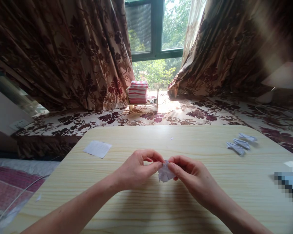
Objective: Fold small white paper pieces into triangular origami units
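Note:
Between my two hands, above the middle of the table, is a small folded piece of white paper [166, 173] with creases and a jagged lower edge. My left hand [141, 167] pinches its upper left part between thumb and fingertips. On the other side, my right hand [189, 169] grips the right part, thumb on top and fingers behind. A flat sheet of paper [97, 149] lies on the table to the left. Several folded paper pieces [241, 144] rest in a group at the far right.
The light wooden table [88, 201] ends at a window ledge with floral cloth [100, 118]. A small rack [143, 103] there carries stacked striped towels [138, 92]. A pixelated object [289, 183] lies at the right edge. Tiny paper scraps [171, 138] dot the table.

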